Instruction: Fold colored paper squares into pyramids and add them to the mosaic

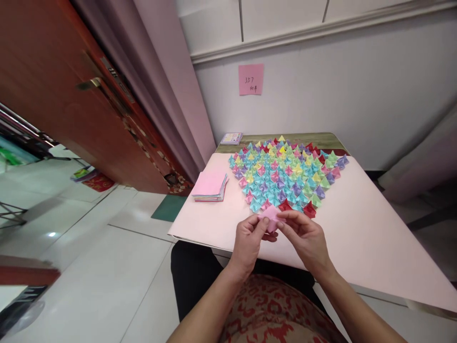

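Observation:
Both my hands pinch a small pink folded paper piece (270, 217) just above the near edge of the table. My left hand (249, 240) grips its left side with thumb and fingers closed. My right hand (306, 236) holds its right side, fingers pressed together. Just beyond the paper lies a big patch of several small folded paper shapes (287, 171) in teal, yellow, pink, purple, green and red, laid in close rows on the pale pink table cover (367, 224).
A stack of pink paper sheets (210, 186) lies at the table's left edge. A small pack of paper (231, 138) sits at the far left corner. A pink note (251, 79) sticks on the wall. A brown door (71, 95) and white floor tiles lie left.

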